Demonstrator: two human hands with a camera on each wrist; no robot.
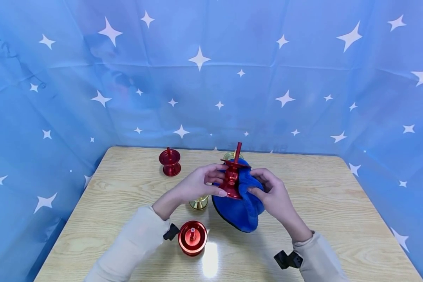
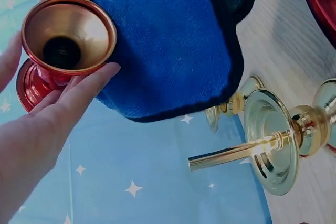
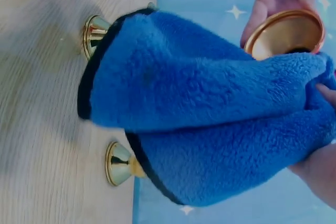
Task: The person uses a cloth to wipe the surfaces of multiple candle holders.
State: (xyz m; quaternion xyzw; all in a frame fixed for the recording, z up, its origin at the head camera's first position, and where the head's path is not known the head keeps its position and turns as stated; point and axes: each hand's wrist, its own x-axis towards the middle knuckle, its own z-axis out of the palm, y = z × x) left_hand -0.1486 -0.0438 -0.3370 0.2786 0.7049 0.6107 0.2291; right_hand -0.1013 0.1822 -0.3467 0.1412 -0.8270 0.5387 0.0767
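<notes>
The red candle holder [image 1: 231,178] was in the left grip [image 1: 202,182], raised above the desk [image 1: 320,219], its spike upward and leaning slightly. The thumb of that grip lay at the flared foot and the fingers curled round toward the stem, closed only as far as the holder allowed. The left wrist view showed the foot's hollow, coppery underside. Just right of the left grip, the blue cloth [image 1: 239,213] appeared to touch the holder's side; the right grip [image 1: 273,192] pinched its folds between thumb and fingers, the rest hanging down between the two grips.

Just below the left grip, partly hidden, was a gold candle holder [image 1: 199,203]. A second gold holder [image 1: 228,156] showed beyond both grips, mostly behind the cloth. One red holder [image 1: 170,162] stood beyond the left grip and to its left; another red one [image 1: 192,239] stood nearer the person. Past the desk hung a blue star-patterned backdrop [image 1: 232,35].
</notes>
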